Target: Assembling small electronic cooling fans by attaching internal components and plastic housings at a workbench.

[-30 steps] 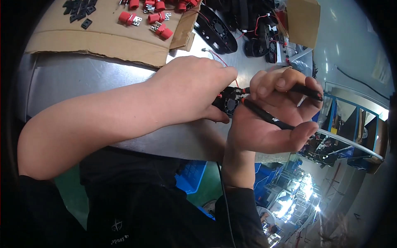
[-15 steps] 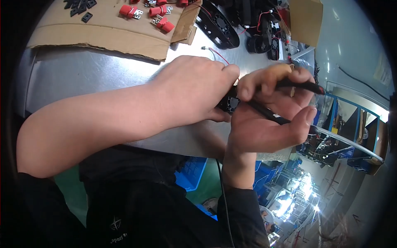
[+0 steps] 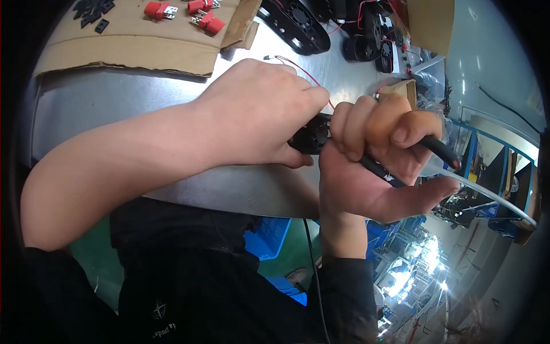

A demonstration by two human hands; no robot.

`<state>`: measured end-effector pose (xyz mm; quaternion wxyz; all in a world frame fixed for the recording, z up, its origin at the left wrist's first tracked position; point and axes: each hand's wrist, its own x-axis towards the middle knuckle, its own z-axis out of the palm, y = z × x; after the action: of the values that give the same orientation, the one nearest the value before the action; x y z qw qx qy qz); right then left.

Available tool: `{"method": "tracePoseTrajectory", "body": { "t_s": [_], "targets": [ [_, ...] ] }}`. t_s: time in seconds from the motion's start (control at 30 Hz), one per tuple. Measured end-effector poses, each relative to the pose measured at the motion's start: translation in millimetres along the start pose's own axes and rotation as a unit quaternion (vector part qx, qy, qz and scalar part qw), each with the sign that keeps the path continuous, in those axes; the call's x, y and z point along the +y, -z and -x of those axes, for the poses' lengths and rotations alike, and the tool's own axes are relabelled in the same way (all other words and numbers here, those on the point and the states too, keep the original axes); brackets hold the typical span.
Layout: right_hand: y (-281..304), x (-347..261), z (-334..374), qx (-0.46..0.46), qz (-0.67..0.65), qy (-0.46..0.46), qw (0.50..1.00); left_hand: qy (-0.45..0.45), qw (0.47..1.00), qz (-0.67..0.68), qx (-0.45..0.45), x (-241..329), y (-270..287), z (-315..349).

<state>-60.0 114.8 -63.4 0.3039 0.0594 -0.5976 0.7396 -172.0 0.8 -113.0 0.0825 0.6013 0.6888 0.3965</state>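
My left hand (image 3: 260, 117) comes across from the left and is closed on a small black fan (image 3: 311, 135), whose grille shows between my two hands. A thin red wire (image 3: 306, 73) with a small connector runs from behind my left hand over the metal table. Close on the right, my right hand (image 3: 384, 155) grips a pliers-like tool with black handles (image 3: 443, 152). Its fingers curl around the tool while the thumb sticks out to the right. My palm and fingers hide the tool's working end and part of the fan.
A cardboard sheet (image 3: 126, 54) at the far left carries red connectors (image 3: 207, 23) and small black plates (image 3: 102, 26). Black fans (image 3: 295, 26) with wires lie at the back. The metal table's (image 3: 229, 192) front edge runs before me; blue crates (image 3: 269, 238) stand below.
My right hand's fingers have curled in tighter around the tool. My left hand keeps its grip on the fan. The cardboard sheet and its parts appear shifted left and up in view.
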Motion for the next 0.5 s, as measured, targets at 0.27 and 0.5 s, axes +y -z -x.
{"method": "tracePoseTrajectory", "body": {
  "t_s": [0.27, 0.5],
  "targets": [
    [3, 0, 7, -0.033, 0.086, 0.086, 0.992, 0.039, 0.998, -0.017, -0.048, 8, 1, -7],
    [9, 0, 7, -0.011, 0.094, 0.076, 0.993, 0.053, 0.997, 0.012, -0.051, 5, -1, -2]
  ]
}}
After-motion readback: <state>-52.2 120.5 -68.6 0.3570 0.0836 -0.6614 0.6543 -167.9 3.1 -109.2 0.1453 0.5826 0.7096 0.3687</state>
